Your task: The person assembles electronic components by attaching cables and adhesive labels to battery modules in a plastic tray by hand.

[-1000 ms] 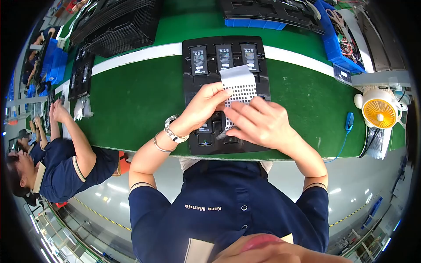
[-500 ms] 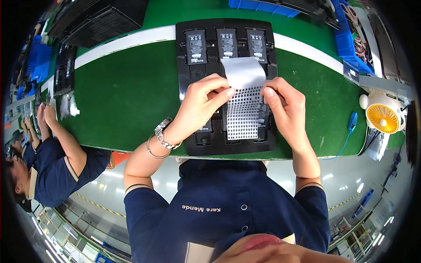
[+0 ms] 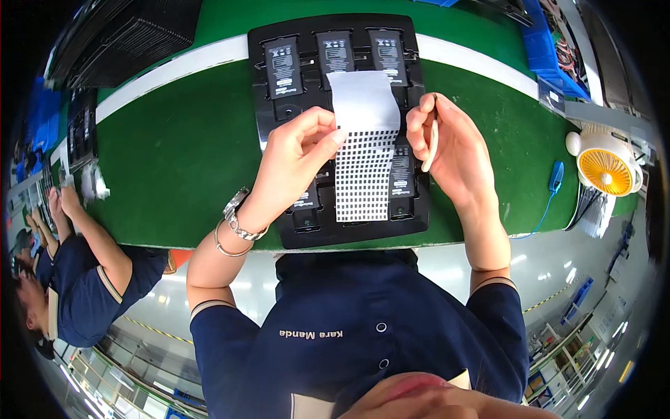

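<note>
The left hand [image 3: 303,152] clamps the left edge of a black-checked white sticker sheet [image 3: 364,174] above a black plastic tray [image 3: 328,234] — flat black battery packs [image 3: 283,66] fill its upper recesses. The right hand [image 3: 460,150] curls alongside — its grip I cannot tell.

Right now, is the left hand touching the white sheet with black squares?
Touching. The head view shows the left hand pinching the white sheet by its left edge, without any visible gap.
</note>
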Motion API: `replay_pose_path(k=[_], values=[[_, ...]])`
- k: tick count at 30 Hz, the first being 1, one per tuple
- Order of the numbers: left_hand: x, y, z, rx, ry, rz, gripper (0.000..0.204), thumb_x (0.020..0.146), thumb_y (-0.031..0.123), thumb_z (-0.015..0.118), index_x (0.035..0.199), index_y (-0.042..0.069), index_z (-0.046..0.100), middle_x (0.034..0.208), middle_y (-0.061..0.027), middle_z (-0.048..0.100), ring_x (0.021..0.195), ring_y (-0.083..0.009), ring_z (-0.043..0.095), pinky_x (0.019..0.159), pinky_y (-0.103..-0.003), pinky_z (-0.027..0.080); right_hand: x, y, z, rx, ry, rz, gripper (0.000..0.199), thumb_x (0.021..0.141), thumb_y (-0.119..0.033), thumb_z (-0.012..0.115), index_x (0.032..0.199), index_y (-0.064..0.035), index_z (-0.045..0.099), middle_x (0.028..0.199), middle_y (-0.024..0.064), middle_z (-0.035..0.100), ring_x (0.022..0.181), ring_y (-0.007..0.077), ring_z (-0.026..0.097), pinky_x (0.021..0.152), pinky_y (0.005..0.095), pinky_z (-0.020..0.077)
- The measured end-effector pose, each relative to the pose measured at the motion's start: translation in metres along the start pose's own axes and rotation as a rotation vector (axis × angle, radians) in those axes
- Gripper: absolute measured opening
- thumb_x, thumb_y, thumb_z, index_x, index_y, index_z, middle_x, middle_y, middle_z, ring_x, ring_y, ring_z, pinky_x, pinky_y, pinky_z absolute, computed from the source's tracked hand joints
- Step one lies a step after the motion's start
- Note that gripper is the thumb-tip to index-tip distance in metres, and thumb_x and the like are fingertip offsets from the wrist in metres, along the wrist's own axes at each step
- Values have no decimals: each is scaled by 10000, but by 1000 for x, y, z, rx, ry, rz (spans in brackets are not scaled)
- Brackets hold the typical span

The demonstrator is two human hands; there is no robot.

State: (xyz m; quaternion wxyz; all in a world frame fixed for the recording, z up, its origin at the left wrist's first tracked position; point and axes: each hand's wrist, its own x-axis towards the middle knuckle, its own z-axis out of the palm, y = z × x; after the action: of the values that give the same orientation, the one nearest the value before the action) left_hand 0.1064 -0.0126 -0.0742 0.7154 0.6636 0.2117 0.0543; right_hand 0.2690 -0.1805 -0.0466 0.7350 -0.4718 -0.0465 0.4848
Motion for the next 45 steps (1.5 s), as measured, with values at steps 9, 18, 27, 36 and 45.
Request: replay_pose_path(k=[9, 18, 27, 36, 45], values=[[-2, 0, 2, 0, -2, 35, 133, 957, 113, 581, 963, -18, 560, 866, -19, 621, 802, -58, 578, 716, -225, 492, 2, -4, -9, 406, -165, 193, 241, 1048, -225, 347, 1022, -34, 493, 725, 33, 462, 486, 80, 388, 382, 198, 354], [-8, 4, 9, 25, 2, 5, 132, 914, 105, 642, 962, -15, 616, 855, -41, 667, 795, -74, 619, 713, -237, 504, -21, 7, 18, -1259, -79, -591, 70, 902, -121, 609, 902, -52, 623, 692, 77, 622, 595, 226, 617, 529, 322, 463], [-13, 7, 13, 168, -45, 111, 116, 899, 80, 629, 957, -16, 603, 868, -87, 665, 771, -151, 661, 710, -280, 530, -17, 21, 22, -1465, -159, -626, 103, 837, -112, 677, 854, -52, 595, 712, 88, 627, 612, 270, 623, 524, 361, 477], [-11, 6, 14, 249, -48, 194, 102, 887, 65, 630, 945, -13, 599, 827, -89, 625, 731, -173, 657, 669, -286, 527, -16, 26, 21, -1499, -149, -670, 121, 828, -120, 690, 831, -49, 591, 722, 77, 625, 612, 262, 624, 515, 359, 478], [-11, 4, 15, 250, -48, 211, 100, 881, 63, 635, 939, -12, 600, 812, -86, 621, 702, -168, 652, 643, -284, 520, -14, 28, 20, -1546, -165, -740, 130, 810, -118, 697, 788, -61, 581, 688, 66, 597, 575, 247, 603, 477, 349, 458]])
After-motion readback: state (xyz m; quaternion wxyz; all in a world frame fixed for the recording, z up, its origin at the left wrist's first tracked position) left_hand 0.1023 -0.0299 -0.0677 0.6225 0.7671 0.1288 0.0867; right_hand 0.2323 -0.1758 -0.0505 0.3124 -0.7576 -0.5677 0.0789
